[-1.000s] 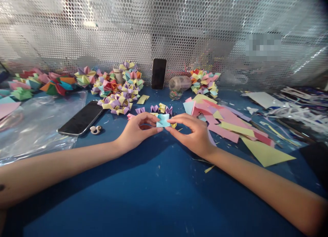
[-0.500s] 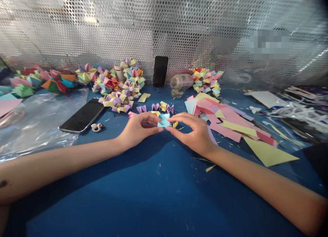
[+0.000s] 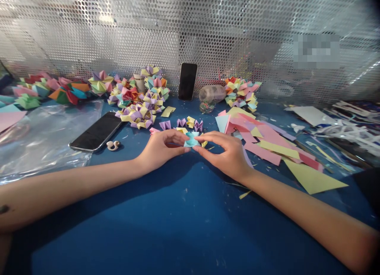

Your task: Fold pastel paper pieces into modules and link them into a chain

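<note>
A small light-blue folded paper piece point(image 3: 190, 139) is pinched from both sides above the blue table point(image 3: 184, 219). My left hand point(image 3: 162, 148) grips its left edge with thumb and fingertips. My right hand point(image 3: 227, 152) grips its right edge the same way. Both forearms rest on the table. Just behind the hands lie a few small purple and yellow folded pieces point(image 3: 187, 123).
A phone point(image 3: 96, 131) lies flat at the left beside a small clip point(image 3: 113, 145) and a clear plastic bag point(image 3: 38, 140). Another phone point(image 3: 187, 81) leans on the perforated metal wall. Piles of folded pieces point(image 3: 142, 98) and loose coloured paper sheets point(image 3: 267, 142) surround the hands.
The blue piece has been squeezed into a narrower, more folded shape between the fingers. Both hands stay in the same place; the camera view drifted slightly.
</note>
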Demonstrator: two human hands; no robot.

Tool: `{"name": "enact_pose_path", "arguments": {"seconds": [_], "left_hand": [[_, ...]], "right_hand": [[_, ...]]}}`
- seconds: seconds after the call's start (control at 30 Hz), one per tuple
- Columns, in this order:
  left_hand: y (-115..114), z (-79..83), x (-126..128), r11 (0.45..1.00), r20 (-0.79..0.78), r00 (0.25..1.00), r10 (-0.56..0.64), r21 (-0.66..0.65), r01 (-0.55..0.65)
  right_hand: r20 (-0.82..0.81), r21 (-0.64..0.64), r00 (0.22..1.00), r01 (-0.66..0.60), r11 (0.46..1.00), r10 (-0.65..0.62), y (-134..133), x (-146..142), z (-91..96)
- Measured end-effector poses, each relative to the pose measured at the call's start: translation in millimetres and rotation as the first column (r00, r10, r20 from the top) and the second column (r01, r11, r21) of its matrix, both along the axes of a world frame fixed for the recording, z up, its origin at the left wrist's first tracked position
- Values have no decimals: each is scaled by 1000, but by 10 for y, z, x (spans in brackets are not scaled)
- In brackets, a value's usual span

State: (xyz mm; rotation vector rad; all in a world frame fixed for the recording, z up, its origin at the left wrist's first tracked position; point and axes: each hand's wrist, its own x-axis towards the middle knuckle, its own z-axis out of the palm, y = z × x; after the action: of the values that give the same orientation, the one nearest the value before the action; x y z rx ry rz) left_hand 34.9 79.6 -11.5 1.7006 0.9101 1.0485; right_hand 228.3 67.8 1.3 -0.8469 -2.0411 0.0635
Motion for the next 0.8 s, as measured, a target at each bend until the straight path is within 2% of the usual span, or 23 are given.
{"name": "enact_pose_path", "arguments": {"seconds": [0.2,0.37,0.8], "left_hand": [[-18,-11,-3,999,28,999,-39,-9,39],[-18,-39,-3,1000,96,995,-29,-4,29],[-53,-22,-1,999,-2,1000,17,30,-16]], "right_hand": [[14,2,1000,-25,1000,25,9,-1,-10],[-1,-70,1000,-26,997,26,13,7,-26],[38,-74,996,-76,994,79,49,16,-27]]}}
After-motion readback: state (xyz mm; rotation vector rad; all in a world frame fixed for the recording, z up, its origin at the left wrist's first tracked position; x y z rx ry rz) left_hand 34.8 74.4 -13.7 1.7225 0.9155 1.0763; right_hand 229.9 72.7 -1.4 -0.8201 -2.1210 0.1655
